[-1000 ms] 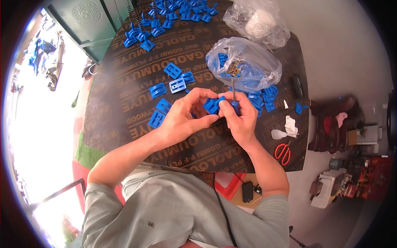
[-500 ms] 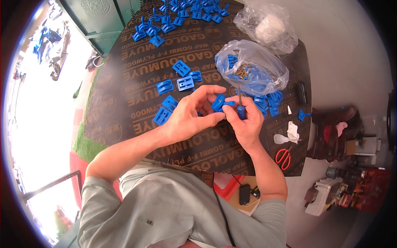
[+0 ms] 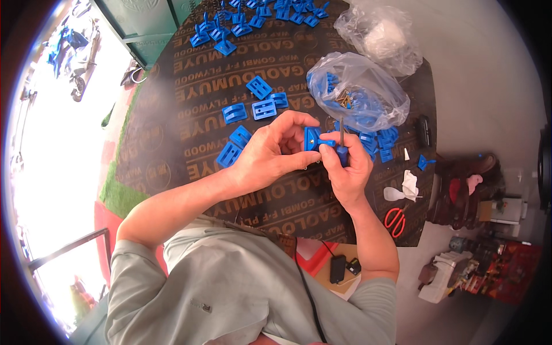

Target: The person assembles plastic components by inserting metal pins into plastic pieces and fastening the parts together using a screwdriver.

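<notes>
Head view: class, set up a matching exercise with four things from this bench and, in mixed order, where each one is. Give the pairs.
Things:
1. blue plastic part
2. screwdriver
3. red scissors
4. clear bag of blue parts

Places:
A. lying near the board's right edge
B. in the right hand
C. pinched in the left hand
D. on the board beyond both hands

Pairs: 1-C, 2-B, 3-A, 4-D

head cam | worn on the head | faces steeply down | close above dark worktable
</notes>
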Tool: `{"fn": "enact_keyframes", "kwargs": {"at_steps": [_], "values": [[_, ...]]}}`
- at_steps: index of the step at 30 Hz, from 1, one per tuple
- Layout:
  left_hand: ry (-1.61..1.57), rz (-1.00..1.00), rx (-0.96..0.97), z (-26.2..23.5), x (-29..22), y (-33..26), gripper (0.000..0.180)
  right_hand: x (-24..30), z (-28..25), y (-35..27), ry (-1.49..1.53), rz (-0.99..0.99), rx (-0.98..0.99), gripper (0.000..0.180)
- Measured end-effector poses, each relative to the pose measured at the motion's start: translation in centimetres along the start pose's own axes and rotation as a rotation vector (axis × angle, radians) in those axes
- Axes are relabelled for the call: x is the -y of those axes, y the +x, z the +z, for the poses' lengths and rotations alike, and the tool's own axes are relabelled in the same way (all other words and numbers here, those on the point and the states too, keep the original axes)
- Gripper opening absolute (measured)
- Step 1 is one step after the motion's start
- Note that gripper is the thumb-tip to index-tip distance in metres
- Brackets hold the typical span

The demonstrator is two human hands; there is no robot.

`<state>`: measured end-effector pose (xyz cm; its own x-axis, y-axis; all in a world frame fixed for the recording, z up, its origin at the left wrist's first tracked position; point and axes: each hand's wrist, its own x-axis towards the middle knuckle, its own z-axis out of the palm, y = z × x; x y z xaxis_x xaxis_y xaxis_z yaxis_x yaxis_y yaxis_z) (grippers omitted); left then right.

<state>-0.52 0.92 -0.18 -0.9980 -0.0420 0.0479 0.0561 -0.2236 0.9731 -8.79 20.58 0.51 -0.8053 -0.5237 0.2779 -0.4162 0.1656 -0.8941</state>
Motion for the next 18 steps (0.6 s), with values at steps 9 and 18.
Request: {"fn": "enact_keyframes", "kwargs": {"at_steps": [9,18], "values": [[0.236,0.116,0.002,0.0,-0.5,-0.4,0.052,-0.1,-0.2,0.1,0.01,-0.048,0.016,0.015],[-0.125,-0.14,0.028,-0.2,-0.3,0.1,0.04,0.0,0.0,0.5,-0.022,-0.113,0.026,0.016]]}}
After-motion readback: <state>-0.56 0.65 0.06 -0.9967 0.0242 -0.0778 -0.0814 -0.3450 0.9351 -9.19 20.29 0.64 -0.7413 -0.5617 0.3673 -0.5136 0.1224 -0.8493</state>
